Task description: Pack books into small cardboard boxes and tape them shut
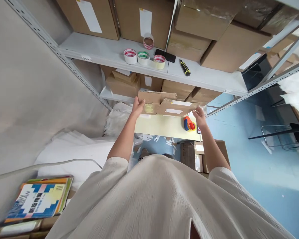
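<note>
I hold a flattened cardboard box (164, 104) with white labels and clear tape above a pale yellow table (161, 127). My left hand (137, 107) grips the box's left end, fingers curled round its edge. At the box's right corner my right hand (198, 116) pinches the cardboard. An orange and blue tape dispenser (189, 123) lies on the table just below my right hand.
A grey metal shelf (109, 51) carries three tape rolls (143, 57), a black phone (165, 55), a yellow-black utility knife (184, 67) and brown cartons (97, 15). Books (40, 197) lie at lower left. White bags (74, 154) sit to the left. More cartons (201, 156) stand below the table.
</note>
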The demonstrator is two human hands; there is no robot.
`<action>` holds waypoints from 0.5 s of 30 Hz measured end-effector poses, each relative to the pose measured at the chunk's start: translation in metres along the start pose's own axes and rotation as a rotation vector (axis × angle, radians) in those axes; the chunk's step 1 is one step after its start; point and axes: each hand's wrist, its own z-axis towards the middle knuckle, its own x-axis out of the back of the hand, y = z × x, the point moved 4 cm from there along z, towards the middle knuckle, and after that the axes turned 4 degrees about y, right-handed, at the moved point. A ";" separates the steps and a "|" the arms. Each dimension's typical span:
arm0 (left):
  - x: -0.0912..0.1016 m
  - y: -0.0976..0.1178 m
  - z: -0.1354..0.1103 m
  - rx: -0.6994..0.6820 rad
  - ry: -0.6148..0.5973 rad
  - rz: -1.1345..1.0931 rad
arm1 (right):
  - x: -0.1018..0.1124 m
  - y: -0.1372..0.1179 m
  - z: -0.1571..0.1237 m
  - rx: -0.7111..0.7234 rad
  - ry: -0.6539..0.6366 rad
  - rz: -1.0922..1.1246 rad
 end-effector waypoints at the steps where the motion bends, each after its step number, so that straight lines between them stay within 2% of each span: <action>1: -0.001 -0.002 0.004 0.001 -0.004 0.005 | 0.000 0.000 0.002 -0.007 0.007 -0.007; 8: -0.023 -0.008 0.006 -0.023 -0.027 0.030 | 0.001 0.011 0.024 -0.024 0.049 0.035; 15: -0.050 -0.021 -0.007 -0.024 -0.010 0.080 | -0.009 0.023 0.025 -0.070 -0.018 0.005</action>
